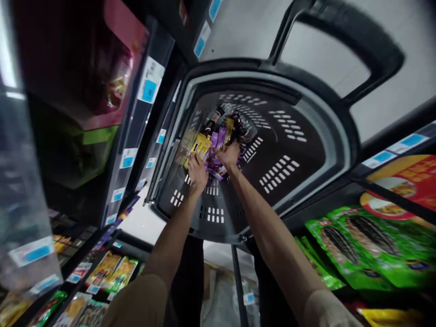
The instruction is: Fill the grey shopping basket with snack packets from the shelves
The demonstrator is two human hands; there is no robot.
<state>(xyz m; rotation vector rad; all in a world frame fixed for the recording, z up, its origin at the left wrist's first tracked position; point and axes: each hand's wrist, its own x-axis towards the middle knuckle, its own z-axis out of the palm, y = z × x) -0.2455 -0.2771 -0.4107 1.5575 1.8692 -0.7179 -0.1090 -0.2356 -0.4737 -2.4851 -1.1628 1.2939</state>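
Deep in a black shopping basket (299,181) lies a heap of small wrapped snack packets. My left hand (198,172) is at the near left of the heap, its fingers apart and touching the yellow packets (201,144). Close to its right, my right hand (230,154) has its fingers curled round a purple packet (218,156); its fingertips are partly hidden among the wrappers. A gold packet (230,126) and dark clear-wrapped packets (247,129) lie just beyond the right hand.
The basket's black handle (371,34) leans out over the pale floor (238,27). Shelves with price tags (151,79) close in on the left. Green seed bags (368,240) fill the right shelf; yellow snack bags (114,272) are at lower left.
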